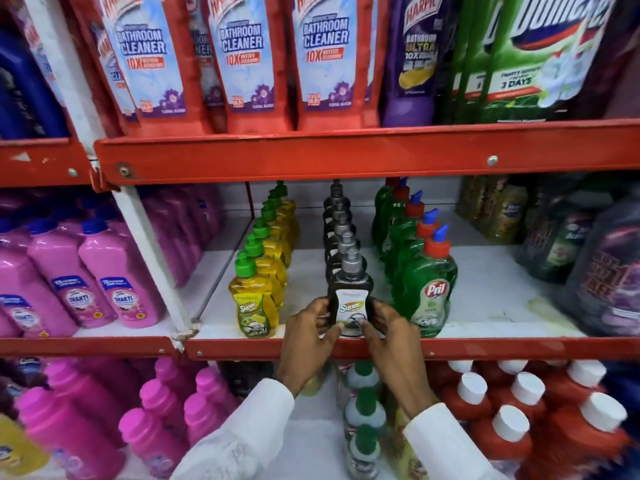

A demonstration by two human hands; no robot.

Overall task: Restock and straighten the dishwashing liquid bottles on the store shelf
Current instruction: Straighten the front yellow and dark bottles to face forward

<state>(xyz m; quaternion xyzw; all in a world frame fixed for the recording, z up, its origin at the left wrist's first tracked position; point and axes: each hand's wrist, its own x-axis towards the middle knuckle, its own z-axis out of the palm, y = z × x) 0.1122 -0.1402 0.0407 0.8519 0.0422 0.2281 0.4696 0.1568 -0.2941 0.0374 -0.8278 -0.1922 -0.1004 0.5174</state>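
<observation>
The step in hand looks like straightening: both hands clasp the front black Super dishwashing bottle (349, 299) at the shelf's red front lip (242, 348). The left hand (308, 336) curls round its left side, the right hand (393, 336) round its right, thumbs on the label. Just left stands the yellow row (254, 306), just right the green Pril row (429, 299). Next, I judge, square it with the file behind and let go.

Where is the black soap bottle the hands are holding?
The black bottle stands at the front edge of the middle shelf, held between the left hand and right hand, with the yellow bottle left and green bottle right.
</observation>
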